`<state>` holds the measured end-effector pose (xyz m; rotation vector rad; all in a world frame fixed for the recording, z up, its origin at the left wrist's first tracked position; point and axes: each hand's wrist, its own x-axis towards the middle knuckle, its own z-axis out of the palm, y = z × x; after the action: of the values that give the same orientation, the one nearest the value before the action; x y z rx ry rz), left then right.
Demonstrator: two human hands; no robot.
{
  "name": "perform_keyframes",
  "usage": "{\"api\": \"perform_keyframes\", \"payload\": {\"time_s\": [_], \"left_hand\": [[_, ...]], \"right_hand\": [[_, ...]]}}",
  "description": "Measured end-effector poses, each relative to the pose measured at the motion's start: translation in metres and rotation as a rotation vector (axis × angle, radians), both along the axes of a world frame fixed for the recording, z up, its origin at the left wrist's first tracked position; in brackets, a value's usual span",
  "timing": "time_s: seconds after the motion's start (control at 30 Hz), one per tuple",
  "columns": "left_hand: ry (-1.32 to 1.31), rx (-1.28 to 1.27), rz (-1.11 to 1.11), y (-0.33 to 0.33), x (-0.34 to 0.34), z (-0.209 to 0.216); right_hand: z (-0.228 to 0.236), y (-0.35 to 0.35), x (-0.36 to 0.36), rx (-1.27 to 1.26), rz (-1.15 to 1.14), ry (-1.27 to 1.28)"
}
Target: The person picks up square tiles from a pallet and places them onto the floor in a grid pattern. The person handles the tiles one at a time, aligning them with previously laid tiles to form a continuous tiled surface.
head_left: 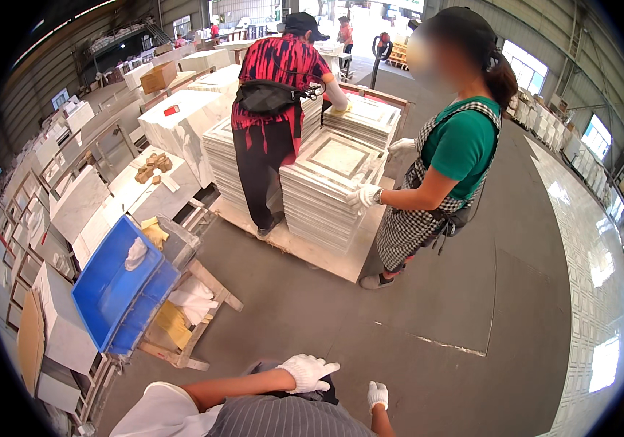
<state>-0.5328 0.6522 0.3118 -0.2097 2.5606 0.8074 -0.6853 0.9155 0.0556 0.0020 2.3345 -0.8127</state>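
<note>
The wearer's gloved left hand, fingers partly extended, shows nothing gripped; the right hand is curled, its contents uncertain. Well ahead, a stack of patterned stone tiles stands on a wooden pallet, a co-worker's gloved hand at its edge. Such tiles probably handle best level, supported at opposite edges.

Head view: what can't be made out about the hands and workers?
All in the head view:
Right forearm, below the right hand: cut off by the lower edge.
Dark item at the left hand: kind unclear, partly covered by hand and striped clothing.
Worker in red and black: one hand hidden by their body.
Distant person in red: too small to tell actions.
</note>
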Motion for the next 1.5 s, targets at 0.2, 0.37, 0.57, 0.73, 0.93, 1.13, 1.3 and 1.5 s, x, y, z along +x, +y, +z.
{"api": "perform_keyframes", "payload": {"time_s": [0.2, 0.37, 0.57, 0.73, 0.93, 1.13, 1.3, 1.5], "left_hand": [[0.032, 0.038, -0.011, -0.007, -0.001, -0.008], [-0.029, 0.082, -0.023, -0.006, -0.012, -0.008], [-0.028, 0.178, -0.006, 0.007, -0.032, -0.004], [0.126, 0.134, -0.088, 0.030, -0.043, -0.012], [0.198, 0.053, -0.107, 0.050, -0.057, -0.025], [0.159, -0.002, -0.130, 0.069, -0.077, -0.031], [0.163, -0.016, -0.125, 0.080, -0.085, -0.033], [0.107, -0.008, -0.145, 0.094, -0.107, -0.029]], "right_hand": [[-0.003, -0.012, 0.040, -0.004, 0.029, -0.045], [-0.009, 0.000, 0.063, 0.071, 0.045, -0.075], [-0.005, 0.034, 0.044, 0.108, 0.065, -0.062], [-0.004, 0.060, 0.018, 0.164, 0.103, -0.041], [-0.009, 0.067, 0.008, 0.115, 0.097, -0.123], [-0.008, 0.079, -0.013, 0.110, 0.131, -0.106], [-0.001, 0.077, -0.031, 0.086, 0.144, -0.087], [0.009, 0.077, -0.055, 0.095, 0.158, -0.049]]}}
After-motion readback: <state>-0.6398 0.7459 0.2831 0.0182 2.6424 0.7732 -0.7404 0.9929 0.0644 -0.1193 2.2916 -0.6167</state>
